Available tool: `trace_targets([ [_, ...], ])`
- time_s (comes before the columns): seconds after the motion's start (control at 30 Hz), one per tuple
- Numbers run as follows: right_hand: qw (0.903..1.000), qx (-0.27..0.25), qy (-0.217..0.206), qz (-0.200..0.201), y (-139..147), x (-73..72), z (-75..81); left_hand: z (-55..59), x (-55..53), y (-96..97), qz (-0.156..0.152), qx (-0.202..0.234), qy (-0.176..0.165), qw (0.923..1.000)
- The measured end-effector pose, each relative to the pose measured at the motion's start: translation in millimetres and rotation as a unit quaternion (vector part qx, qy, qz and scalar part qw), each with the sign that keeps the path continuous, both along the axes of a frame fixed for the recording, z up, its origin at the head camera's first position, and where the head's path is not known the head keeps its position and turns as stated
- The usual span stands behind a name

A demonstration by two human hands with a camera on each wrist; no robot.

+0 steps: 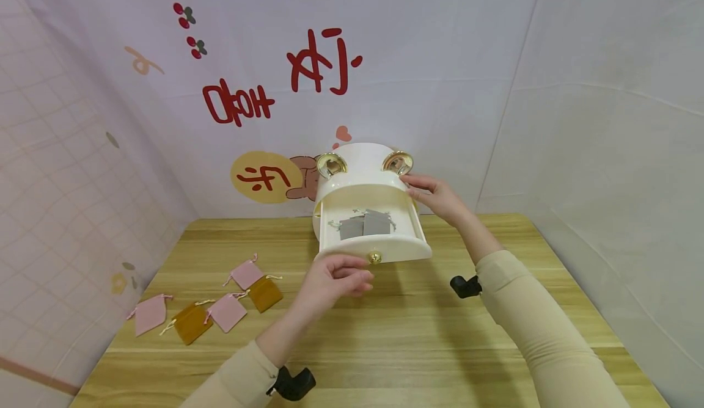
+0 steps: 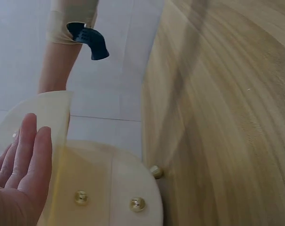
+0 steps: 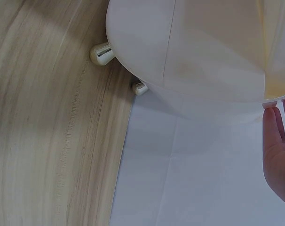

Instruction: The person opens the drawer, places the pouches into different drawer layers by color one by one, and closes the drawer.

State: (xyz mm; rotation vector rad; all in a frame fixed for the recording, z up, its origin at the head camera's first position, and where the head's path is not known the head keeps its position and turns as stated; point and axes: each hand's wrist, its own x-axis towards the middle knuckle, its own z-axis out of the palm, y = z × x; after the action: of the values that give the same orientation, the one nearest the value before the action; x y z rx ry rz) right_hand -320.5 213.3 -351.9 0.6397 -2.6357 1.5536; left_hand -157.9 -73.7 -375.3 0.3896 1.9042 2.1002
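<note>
Pouches [image 1: 228, 312], pink: three; left fingers [image 2: 41, 153] slack, empty; right fingers [image 1: 422, 182] parted, touching one box [image 1: 360, 165].

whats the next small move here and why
Probably ease the open drawer shut with the left hand: it is right by the drawer's front, the right hand touches the cabinet, and grey pouches lie inside.

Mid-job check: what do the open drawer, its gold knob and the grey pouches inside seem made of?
Drawer: probably plastic or painted wood; smooth, cream-white, slightly glossy front.
Gold knob: likely polished metal, or metallic-plated plastic, given its bright highlights.
Grey pouches: apparently soft fabric; matte surfaces with thin cords. Exact weave unclear.
</note>
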Motion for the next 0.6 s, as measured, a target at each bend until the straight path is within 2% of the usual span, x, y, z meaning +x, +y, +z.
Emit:
trace_targets([
  [0.23,1.0,-0.003,-0.001,-0.004,0.0,-0.8,-0.6,-12.0,-3.1,7.5,0.018,-0.001,-0.015,0.9997],
  [0.4,1.0,-0.006,-0.002,-0.004,0.3,-1.7,-1.4,-18.2,-3.7,14.2,0.055,-0.017,0.013,0.9983],
  [0.6,0.9999,-0.004,-0.008,-0.008,0.6,-0.8,-0.8,-23.4,-3.0,23.9,0.103,0.003,0.036,0.994],
])
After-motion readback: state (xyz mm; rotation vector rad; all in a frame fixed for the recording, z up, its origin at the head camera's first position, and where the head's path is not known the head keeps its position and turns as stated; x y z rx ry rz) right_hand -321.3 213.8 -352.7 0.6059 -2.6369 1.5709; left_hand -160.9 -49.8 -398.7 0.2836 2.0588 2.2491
